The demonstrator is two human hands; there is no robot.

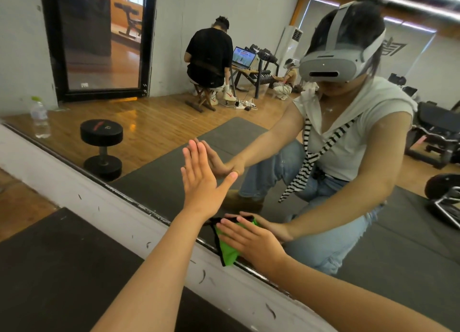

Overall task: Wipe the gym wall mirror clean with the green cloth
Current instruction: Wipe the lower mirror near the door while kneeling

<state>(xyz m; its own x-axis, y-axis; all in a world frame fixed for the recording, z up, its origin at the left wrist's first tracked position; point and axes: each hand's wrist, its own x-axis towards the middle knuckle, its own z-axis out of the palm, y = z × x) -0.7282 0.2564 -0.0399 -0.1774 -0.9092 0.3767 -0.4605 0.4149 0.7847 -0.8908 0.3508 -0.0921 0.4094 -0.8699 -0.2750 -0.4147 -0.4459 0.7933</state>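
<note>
The wall mirror (154, 122) fills most of the head view, and its lower edge runs diagonally from upper left to lower right. My left hand (202, 180) lies flat against the glass with straight fingers, a little above that edge. My right hand (249, 239) presses the green cloth (227, 251) with a black border onto the glass right at the mirror's bottom edge, fingers stretched out over it. Part of the cloth hangs below my palm. My reflection crouches in the mirror, both arms reaching toward the glass.
A scuffed white wall strip (104, 212) runs under the mirror, with a dark floor mat (62, 269) below it. The glass reflects a dumbbell (102, 147), a water bottle (39, 117), a seated person at a laptop (209, 58) and gym equipment at right.
</note>
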